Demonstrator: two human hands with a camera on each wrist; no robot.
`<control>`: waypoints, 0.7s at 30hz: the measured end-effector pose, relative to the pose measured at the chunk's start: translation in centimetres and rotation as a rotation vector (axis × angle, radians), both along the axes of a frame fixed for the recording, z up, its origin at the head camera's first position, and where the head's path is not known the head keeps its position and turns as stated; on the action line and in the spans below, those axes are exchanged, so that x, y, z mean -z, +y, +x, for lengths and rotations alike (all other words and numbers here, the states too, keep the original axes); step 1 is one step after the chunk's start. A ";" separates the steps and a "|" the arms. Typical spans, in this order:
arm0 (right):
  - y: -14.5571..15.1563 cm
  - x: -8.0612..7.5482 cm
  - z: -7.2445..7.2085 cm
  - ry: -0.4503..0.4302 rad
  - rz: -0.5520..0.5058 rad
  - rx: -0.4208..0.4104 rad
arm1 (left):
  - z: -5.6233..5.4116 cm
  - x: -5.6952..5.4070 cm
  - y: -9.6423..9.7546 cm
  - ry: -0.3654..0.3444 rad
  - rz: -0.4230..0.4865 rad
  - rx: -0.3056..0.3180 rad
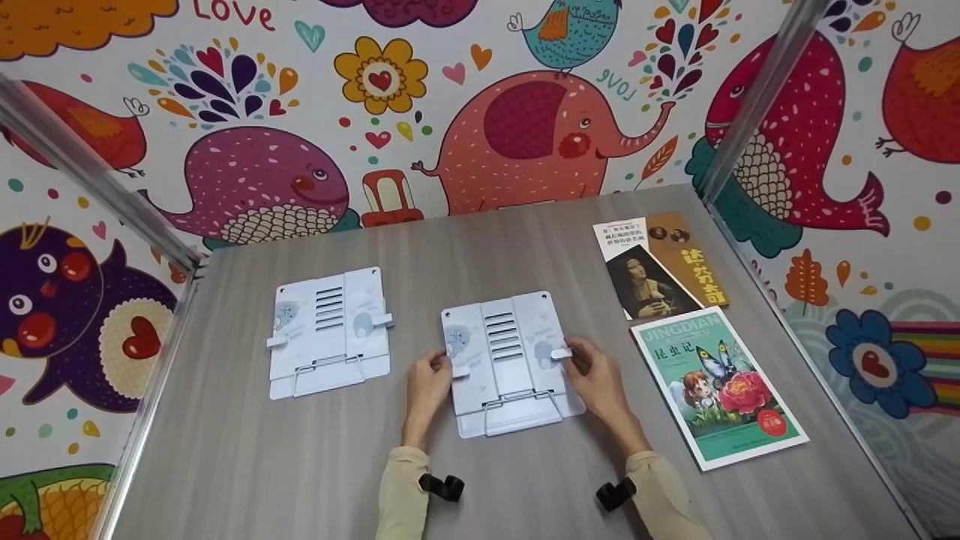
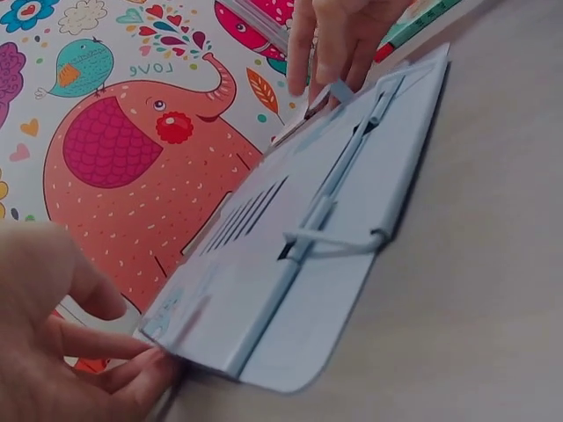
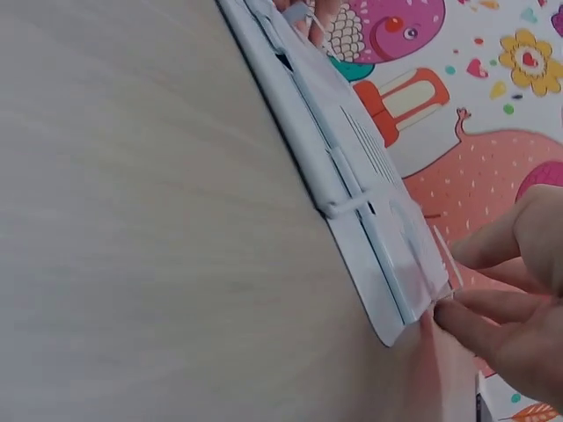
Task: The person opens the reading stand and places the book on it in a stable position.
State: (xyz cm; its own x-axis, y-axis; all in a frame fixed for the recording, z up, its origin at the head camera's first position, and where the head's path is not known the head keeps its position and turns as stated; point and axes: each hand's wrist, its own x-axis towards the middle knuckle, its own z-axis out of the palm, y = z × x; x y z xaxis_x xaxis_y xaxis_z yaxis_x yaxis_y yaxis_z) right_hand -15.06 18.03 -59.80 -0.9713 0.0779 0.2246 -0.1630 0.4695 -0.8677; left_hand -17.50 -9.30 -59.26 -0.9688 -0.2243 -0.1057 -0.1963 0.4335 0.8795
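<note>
A white book stand [image 1: 517, 379] with slots down its middle and a wire lip at the front lies nearly flat on the table. At its left edge, my left hand [image 1: 429, 386] grips the side beside a small white clip [image 1: 460, 372]. The left wrist view has the fingers [image 2: 145, 374] at the stand's edge and the thumb above. On the opposite side my right hand [image 1: 598, 379] pinches the edge at the right clip [image 1: 561, 353]. In the right wrist view, thumb and fingers [image 3: 493, 330] are around that clip.
A matching white book stand [image 1: 326, 341] lies to the left, its side clips turned outward. Two books are at the right: a green-covered one [image 1: 720, 390] and, behind it, a brown and white one [image 1: 660, 262]. Metal-framed, cartoon-printed walls [image 1: 300, 187] enclose the table [image 1: 225, 450].
</note>
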 end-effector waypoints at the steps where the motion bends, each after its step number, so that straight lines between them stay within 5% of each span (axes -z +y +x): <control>1: -0.2 0.1 0.7 0.022 0.028 0.016 | -0.2 0.1 -0.1 0.003 0.007 0.003; 5: -1.0 0.3 3.5 0.054 0.136 0.087 | -0.8 0.5 -0.2 0.028 0.027 0.012; 10: -1.5 0.6 5.5 -0.040 0.133 0.088 | -1.4 1.0 -0.3 0.051 0.027 -0.016; 21: -1.8 0.2 5.5 -0.104 0.157 -0.003 | -2.4 1.2 0.3 0.038 0.019 -0.082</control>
